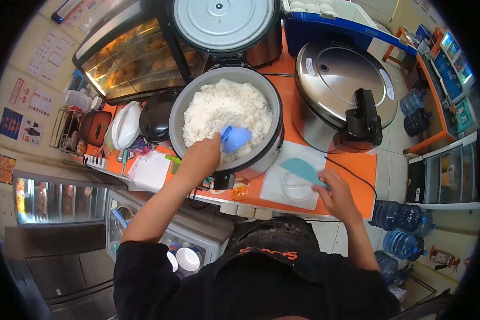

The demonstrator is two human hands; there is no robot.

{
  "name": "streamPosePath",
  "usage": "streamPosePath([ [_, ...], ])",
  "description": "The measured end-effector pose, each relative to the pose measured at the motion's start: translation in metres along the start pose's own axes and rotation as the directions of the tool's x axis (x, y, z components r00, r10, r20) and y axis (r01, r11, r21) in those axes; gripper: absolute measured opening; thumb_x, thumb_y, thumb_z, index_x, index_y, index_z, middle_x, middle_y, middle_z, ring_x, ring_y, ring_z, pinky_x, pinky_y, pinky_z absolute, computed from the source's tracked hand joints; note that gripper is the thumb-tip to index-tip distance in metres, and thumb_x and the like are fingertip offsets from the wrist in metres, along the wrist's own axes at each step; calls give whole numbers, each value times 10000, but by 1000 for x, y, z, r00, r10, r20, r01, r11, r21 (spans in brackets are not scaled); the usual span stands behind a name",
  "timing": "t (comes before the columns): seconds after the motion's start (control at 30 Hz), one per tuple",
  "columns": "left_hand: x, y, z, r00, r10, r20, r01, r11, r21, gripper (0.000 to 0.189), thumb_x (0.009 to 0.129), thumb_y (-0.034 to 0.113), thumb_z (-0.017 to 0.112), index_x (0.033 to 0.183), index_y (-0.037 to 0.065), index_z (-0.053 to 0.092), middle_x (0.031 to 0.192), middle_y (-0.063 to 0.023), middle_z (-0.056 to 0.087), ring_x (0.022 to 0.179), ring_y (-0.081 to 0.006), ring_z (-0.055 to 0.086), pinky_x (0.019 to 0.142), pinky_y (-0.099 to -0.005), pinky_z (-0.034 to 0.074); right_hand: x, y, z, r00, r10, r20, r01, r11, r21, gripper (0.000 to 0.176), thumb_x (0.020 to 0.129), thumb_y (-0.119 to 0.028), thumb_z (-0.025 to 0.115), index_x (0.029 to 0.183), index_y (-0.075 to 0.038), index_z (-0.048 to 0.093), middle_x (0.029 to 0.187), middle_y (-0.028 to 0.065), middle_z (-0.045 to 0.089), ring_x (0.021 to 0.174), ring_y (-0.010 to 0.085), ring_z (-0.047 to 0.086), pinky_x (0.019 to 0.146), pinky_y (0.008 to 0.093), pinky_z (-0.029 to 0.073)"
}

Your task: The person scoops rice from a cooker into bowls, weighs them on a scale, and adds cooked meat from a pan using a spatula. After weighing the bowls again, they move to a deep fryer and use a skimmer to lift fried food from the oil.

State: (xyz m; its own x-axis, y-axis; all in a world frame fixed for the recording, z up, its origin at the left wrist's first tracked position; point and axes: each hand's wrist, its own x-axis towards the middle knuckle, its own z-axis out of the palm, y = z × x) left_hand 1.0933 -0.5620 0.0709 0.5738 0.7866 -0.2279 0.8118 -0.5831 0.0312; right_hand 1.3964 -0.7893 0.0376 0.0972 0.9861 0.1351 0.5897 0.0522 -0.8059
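An open cooker pot (178, 101) full of white rice (224, 106) stands on the orange counter. Its round lid (224, 18) is raised behind it. My left hand (202, 157) reaches over the pot's front rim, closed on a blue scoop (237, 140) that rests in the rice near the front. To the right, my right hand (336, 194) grips a teal spatula (300, 168) by its end. The spatula's flat blade hangs over a white sheet (272, 184) and a round white lid-like piece (298, 189) in front of the pot.
A closed steel cooker (341, 80) stands on the counter (362, 181) at the right. Behind it is a blue cooler box (330, 26). A glass food warmer (133, 58) and a white oval dish (126, 125) are at the left. Water bottles (392, 216) sit beyond the right edge.
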Motion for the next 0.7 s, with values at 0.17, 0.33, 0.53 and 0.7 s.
streamPosePath([
  [0.17, -2, -31, -23, 974, 59, 217, -40, 995, -91, 281, 946, 182, 554, 1130, -26, 598, 929, -244, 692, 920, -418, 672, 830, -501, 513, 84, -46, -8, 811, -557, 179, 553, 630, -545, 182, 827, -100, 633, 1004, -69, 660, 878, 42, 627, 836, 222, 610, 812, 361, 472],
  [0.33, 10, -31, -29, 948, 4, 318, 26, 995, -92, 318, 971, 245, 541, 1151, -15, 576, 932, -225, 700, 934, -401, 672, 839, -485, 508, 146, -69, 5, 627, -659, 416, 724, 295, -624, 91, 820, -125, 600, 887, -86, 647, 804, 0, 593, 861, 163, 580, 881, 311, 403],
  [0.53, 23, -34, -21, 966, 6, 258, 21, 995, -101, 344, 981, 278, 539, 1169, -9, 569, 915, -221, 704, 964, -408, 667, 856, -490, 500, 181, -47, 67, 495, -630, 598, 825, 125, -551, 55, 797, -153, 596, 787, -107, 624, 753, -5, 572, 835, 148, 568, 809, 295, 389],
  [0.7, 34, -57, -21, 951, 101, 291, -44, 980, -196, 390, 972, 256, 553, 1261, -4, 584, 848, -150, 682, 748, -285, 671, 712, -410, 526, 200, -53, 81, 488, -694, 530, 818, 152, -555, 79, 814, -161, 587, 824, -111, 647, 743, -9, 562, 827, 152, 566, 792, 298, 390],
])
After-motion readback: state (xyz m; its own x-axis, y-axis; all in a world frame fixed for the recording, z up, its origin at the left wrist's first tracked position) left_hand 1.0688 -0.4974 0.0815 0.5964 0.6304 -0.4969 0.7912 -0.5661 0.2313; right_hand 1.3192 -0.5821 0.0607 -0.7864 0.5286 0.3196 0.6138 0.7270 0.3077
